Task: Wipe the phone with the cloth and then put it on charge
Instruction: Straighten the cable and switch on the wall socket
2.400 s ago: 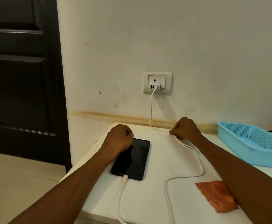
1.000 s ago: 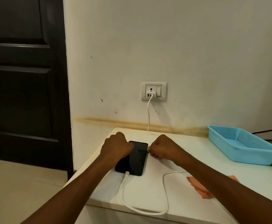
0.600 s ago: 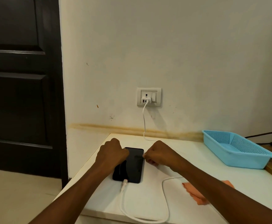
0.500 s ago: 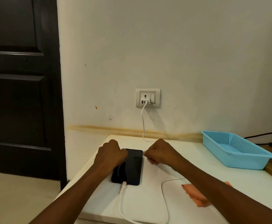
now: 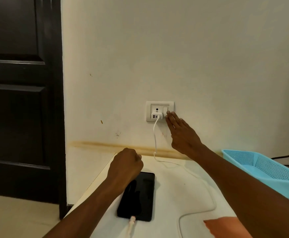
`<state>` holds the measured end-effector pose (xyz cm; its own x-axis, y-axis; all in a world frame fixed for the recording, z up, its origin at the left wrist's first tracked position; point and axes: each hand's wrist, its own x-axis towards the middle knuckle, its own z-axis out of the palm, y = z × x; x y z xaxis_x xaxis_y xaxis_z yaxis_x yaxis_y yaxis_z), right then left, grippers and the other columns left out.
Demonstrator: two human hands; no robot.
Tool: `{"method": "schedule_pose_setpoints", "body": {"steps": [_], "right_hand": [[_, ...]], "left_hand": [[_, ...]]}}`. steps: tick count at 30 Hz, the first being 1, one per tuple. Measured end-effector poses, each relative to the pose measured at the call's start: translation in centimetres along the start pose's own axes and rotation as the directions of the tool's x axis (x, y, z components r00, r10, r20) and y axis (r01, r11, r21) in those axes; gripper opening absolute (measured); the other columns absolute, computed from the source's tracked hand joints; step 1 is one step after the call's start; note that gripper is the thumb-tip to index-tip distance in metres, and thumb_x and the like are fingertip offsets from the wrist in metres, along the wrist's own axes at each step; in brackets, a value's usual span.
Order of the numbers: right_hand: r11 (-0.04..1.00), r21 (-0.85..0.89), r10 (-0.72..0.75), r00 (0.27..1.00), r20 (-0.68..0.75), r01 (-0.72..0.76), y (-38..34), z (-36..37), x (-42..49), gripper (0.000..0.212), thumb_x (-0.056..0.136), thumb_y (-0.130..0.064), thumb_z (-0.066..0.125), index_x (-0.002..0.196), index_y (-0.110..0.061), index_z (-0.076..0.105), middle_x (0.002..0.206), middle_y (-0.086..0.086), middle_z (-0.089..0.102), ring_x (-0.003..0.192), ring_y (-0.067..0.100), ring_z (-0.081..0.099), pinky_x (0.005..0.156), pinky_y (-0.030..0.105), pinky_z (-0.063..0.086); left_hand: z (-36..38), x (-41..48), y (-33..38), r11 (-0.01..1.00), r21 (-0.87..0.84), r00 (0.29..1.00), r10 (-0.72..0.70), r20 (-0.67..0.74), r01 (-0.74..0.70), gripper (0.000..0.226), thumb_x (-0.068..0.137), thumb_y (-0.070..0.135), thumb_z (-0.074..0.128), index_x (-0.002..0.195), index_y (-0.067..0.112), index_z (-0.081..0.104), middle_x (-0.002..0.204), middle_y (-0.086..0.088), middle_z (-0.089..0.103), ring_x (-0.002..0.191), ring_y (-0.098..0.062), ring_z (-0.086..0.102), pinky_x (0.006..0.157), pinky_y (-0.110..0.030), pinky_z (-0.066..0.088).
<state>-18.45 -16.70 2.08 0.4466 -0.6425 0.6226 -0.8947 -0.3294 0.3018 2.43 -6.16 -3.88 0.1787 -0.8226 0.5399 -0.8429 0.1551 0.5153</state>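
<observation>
Phone (image 5: 136, 197) lies flat on the table (image 5: 178, 191), cable (image 5: 207, 200) plugged in. Left hand (image 5: 125, 166), a loose fist, steadies its top edge so the right hand (image 5: 181, 134), fingers straight and together, can probably flick the wall switch (image 5: 165, 110). Cloth (image 5: 226, 226) sits aside.

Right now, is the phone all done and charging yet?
Nearly. The orange cloth lies set aside on the white table, so wiping looks finished. The cable is plugged into the phone and the wall charger. The right hand is at the socket switch; the left hand rests by the phone. Its screen is dark, so charging isn't confirmed.
</observation>
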Motion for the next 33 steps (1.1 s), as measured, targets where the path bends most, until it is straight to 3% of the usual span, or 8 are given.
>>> {"method": "schedule_pose_setpoints", "body": {"steps": [6, 9, 11, 14, 24, 26, 29, 33], "right_hand": [[1.000, 0.019, 0.008, 1.000, -0.027, -0.007, 0.1, 1.9, 1.2, 0.087, 0.084, -0.007, 0.049, 0.152, -0.010, -0.003, 0.161, 0.002, -0.009, 0.148, 0.015, -0.010, 0.120, 0.030, 0.003], [0.999, 0.031, 0.027, 1.000, -0.008, -0.026, 0.4, 2.4, 1.4, 0.086, 0.084, -0.009, 0.050, 0.152, -0.010, -0.002, 0.161, 0.003, -0.008, 0.148, 0.016, -0.008, 0.120, 0.031, 0.004], [0.999, 0.035, 0.031, 0.999, -0.004, -0.031, 0.4, 2.7, 1.4, 0.089, 0.082, -0.008, 0.052, 0.152, -0.010, -0.003, 0.161, 0.003, -0.008, 0.148, 0.016, -0.008, 0.121, 0.032, 0.006], [0.999, 0.040, 0.031, 0.999, -0.011, -0.030, 0.3, 3.0, 1.5, 0.092, 0.079, -0.004, 0.053, 0.152, -0.010, -0.003, 0.161, 0.003, -0.008, 0.148, 0.017, -0.007, 0.121, 0.032, 0.007], [0.999, 0.048, -0.007, 1.000, 0.006, 0.006, 0.6, 2.6, 1.3, 0.084, 0.085, -0.005, 0.046, 0.152, -0.011, -0.005, 0.161, 0.003, -0.010, 0.148, 0.015, -0.008, 0.119, 0.029, 0.005], [0.998, 0.064, 0.007, 1.000, 0.009, -0.007, 0.6, 2.6, 0.6, 0.081, 0.087, -0.006, 0.048, 0.152, -0.010, 0.000, 0.161, 0.003, -0.007, 0.148, 0.014, -0.003, 0.118, 0.029, 0.016], [0.996, 0.067, 0.063, 0.998, -0.026, -0.061, 0.0, 2.0, -1.2, 0.067, 0.092, -0.014, 0.049, 0.151, -0.008, 0.017, 0.162, 0.004, 0.005, 0.148, 0.017, 0.010, 0.101, 0.032, 0.044], [0.989, 0.123, 0.091, 0.991, -0.095, -0.079, -1.4, 1.3, -4.4, 0.056, 0.094, -0.020, 0.052, 0.145, -0.004, 0.034, 0.159, 0.010, 0.020, 0.146, 0.022, 0.022, 0.095, 0.034, 0.049]], "left_hand": [[0.8, 0.8, 0.0, 1.000, -0.026, 1.000, -0.001, -0.001, 0.001, 0.032, 0.093, 0.025, 0.045, 0.070, 0.009, 0.061, 0.078, 0.003, 0.065, 0.061, -0.011, 0.054, 0.055, -0.025, 0.039], [0.5, 0.9, -0.8, 0.996, -0.071, 0.999, -0.047, 0.000, 0.047, 0.036, 0.093, 0.019, 0.043, 0.058, 0.013, 0.050, 0.076, 0.004, 0.060, 0.066, -0.019, 0.055, 0.058, -0.027, 0.036], [0.4, 0.9, -1.3, 0.991, -0.105, 0.997, -0.080, 0.008, 0.081, 0.034, 0.093, 0.017, 0.042, 0.061, 0.007, 0.047, 0.071, -0.002, 0.062, 0.068, -0.025, 0.058, 0.052, -0.027, 0.033], [0.4, 1.1, -1.6, 0.989, -0.098, 0.994, -0.112, 0.014, 0.113, 0.040, 0.094, 0.019, 0.042, 0.055, 0.010, 0.036, 0.053, -0.005, 0.042, 0.050, -0.019, 0.044, 0.048, -0.028, 0.028], [0.5, 0.5, -1.4, 0.988, -0.104, 0.993, -0.112, 0.042, 0.116, 0.036, 0.092, 0.016, 0.041, 0.058, 0.010, 0.032, 0.056, -0.003, 0.041, 0.049, -0.016, 0.037, 0.049, -0.027, 0.027], [0.4, 0.4, -1.3, 0.987, -0.106, 0.992, -0.116, 0.047, 0.120, 0.035, 0.092, 0.016, 0.041, 0.059, 0.011, 0.032, 0.056, -0.004, 0.040, 0.049, -0.016, 0.036, 0.050, -0.028, 0.027], [0.2, 0.1, -1.3, 0.986, -0.108, 0.990, -0.123, 0.068, 0.130, 0.034, 0.092, 0.017, 0.042, 0.060, 0.011, 0.033, 0.056, -0.003, 0.041, 0.050, -0.016, 0.037, 0.049, -0.028, 0.028], [0.0, -0.4, -1.1, 0.983, -0.122, 0.989, -0.125, 0.081, 0.135, 0.033, 0.092, 0.018, 0.042, 0.061, 0.010, 0.035, 0.058, -0.005, 0.043, 0.052, -0.018, 0.039, 0.053, -0.030, 0.030]]}}
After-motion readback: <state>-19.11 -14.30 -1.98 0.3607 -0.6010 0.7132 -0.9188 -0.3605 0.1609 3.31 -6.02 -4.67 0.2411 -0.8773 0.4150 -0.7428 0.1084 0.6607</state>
